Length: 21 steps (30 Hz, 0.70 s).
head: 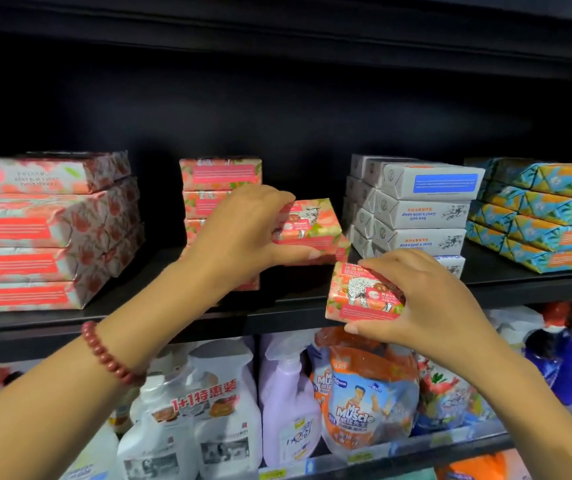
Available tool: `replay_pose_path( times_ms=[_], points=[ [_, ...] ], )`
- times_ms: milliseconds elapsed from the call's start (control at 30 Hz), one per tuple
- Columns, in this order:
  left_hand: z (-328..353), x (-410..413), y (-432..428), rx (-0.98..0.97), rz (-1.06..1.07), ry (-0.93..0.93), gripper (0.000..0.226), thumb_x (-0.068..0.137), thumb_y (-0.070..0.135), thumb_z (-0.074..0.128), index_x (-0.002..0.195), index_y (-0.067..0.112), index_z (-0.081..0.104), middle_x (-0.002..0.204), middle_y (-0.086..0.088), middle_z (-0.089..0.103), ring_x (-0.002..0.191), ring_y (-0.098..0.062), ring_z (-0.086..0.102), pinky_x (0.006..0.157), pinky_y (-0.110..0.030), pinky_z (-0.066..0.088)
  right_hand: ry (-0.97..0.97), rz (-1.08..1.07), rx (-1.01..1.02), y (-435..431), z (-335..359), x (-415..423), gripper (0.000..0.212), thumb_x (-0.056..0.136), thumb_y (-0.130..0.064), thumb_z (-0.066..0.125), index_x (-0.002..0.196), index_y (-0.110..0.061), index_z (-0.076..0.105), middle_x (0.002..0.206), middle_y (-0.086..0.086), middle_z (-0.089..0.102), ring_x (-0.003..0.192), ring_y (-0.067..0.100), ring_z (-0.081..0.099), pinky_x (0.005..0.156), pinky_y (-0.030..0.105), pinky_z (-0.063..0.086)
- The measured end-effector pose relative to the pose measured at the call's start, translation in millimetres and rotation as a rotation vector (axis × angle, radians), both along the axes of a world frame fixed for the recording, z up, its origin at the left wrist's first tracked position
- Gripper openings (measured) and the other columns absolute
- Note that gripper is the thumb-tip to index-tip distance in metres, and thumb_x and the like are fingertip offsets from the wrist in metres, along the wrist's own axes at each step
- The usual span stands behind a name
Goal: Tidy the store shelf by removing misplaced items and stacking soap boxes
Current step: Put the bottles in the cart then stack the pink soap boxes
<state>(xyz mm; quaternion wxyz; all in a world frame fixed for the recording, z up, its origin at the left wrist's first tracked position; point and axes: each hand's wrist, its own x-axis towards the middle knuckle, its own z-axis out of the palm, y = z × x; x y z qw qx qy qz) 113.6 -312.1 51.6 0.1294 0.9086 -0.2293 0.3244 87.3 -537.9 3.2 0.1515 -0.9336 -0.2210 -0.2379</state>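
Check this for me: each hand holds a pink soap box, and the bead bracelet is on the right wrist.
Wrong wrist. The head view shows the bead bracelet on the left wrist. The rest stands: the left hand grips the upper pink soap box, the right hand the lower pink soap box.

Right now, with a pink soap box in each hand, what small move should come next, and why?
Probably set the left hand's pink box down in the gap between the pink stack and the white boxes: it hovers tilted over that spot, while the right hand holds a second box lower, at the shelf edge, ready to follow.
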Motion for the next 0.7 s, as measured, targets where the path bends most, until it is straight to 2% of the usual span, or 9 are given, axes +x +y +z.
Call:
replay_pose_path(
  times_ms=[100,200,233,300,367,433,500,600,700],
  points=[
    [0.4,-16.1,30.7,-0.101,0.049,-0.039,0.069,0.066,0.055,0.073,0.118,0.011,0.062,0.108,-0.003,0.068,0.099,-0.019,0.060,0.082,-0.038,0.050,-0.002,0.028,-0.007,12.5,0.5,4.4,0.082,0.059,-0.062,0.072,0.131,-0.029,0.050,0.118,-0.011,0.051,0.111,0.009,0.043,0.081,0.026,0.036],
    [-2.2,-20.3,55.6,-0.104,0.081,-0.008,0.068,0.062,0.058,0.071,0.110,0.009,0.067,0.097,-0.002,0.069,0.088,-0.019,0.062,0.075,-0.032,0.049,-0.043,0.076,0.022,24.7,-0.8,10.9,0.081,0.056,-0.060,0.076,0.126,-0.025,0.056,0.116,-0.008,0.055,0.109,0.014,0.047,0.080,0.028,0.038],
    [-4.0,-20.9,60.3,-0.102,0.069,0.017,0.068,0.061,0.060,0.067,0.105,0.009,0.068,0.092,0.000,0.069,0.083,-0.016,0.062,0.072,-0.029,0.049,-0.049,0.092,0.035,28.8,-1.0,12.2,0.080,0.055,-0.059,0.077,0.124,-0.024,0.058,0.115,-0.007,0.056,0.108,0.015,0.048,0.081,0.029,0.039],
    [-9.1,-19.7,65.1,-0.123,0.044,0.067,0.066,0.059,0.058,0.066,0.105,0.011,0.069,0.089,0.012,0.063,0.078,-0.003,0.057,0.070,-0.012,0.043,-0.051,0.120,0.060,35.7,-1.1,13.1,0.080,0.054,-0.061,0.075,0.123,-0.024,0.058,0.115,-0.007,0.056,0.108,0.015,0.047,0.084,0.032,0.041],
    [-13.5,-16.2,68.5,-0.169,0.040,0.100,0.069,0.058,0.057,0.067,0.111,0.013,0.068,0.095,0.014,0.059,0.086,-0.002,0.056,0.074,-0.007,0.041,-0.065,0.138,0.070,40.2,-1.1,12.9,0.080,0.054,-0.061,0.074,0.123,-0.025,0.059,0.114,-0.006,0.057,0.105,0.015,0.047,0.081,0.030,0.040],
    [-16.6,-14.2,73.2,-0.158,0.055,0.086,0.068,0.060,0.059,0.067,0.111,0.014,0.068,0.103,0.009,0.064,0.097,-0.007,0.058,0.082,-0.016,0.045,-0.067,0.139,0.073,42.0,-1.1,12.9,0.080,0.054,-0.061,0.075,0.123,-0.025,0.059,0.113,-0.006,0.057,0.104,0.015,0.048,0.079,0.028,0.037],
    [-18.0,-16.3,78.1,-0.125,0.063,0.033,0.058,0.065,0.053,0.071,0.107,0.014,0.071,0.108,0.004,0.067,0.104,-0.012,0.058,0.089,-0.026,0.046,-0.071,0.138,0.074,42.7,-1.7,13.5,0.083,0.053,-0.064,0.077,0.123,-0.024,0.059,0.113,-0.005,0.058,0.104,0.016,0.049,0.079,0.028,0.036],
    [-21.5,-21.3,82.0,-0.180,0.045,0.009,0.043,0.069,0.038,0.077,0.105,0.015,0.072,0.107,0.003,0.069,0.105,-0.013,0.059,0.090,-0.027,0.045,-0.075,0.131,0.087,43.3,-2.9,13.8,0.082,0.054,-0.062,0.078,0.124,-0.024,0.059,0.114,-0.005,0.058,0.105,0.017,0.050,0.078,0.029,0.037],
    [-22.7,-18.7,79.6,-0.186,0.041,0.015,0.045,0.070,0.040,0.074,0.107,0.014,0.071,0.107,0.001,0.069,0.106,-0.014,0.059,0.090,-0.029,0.046,-0.090,0.129,0.084,43.3,-3.2,12.2,0.087,0.052,-0.072,0.072,0.123,-0.023,0.059,0.112,-0.005,0.058,0.103,0.017,0.051,0.077,0.029,0.038]
  ],
)
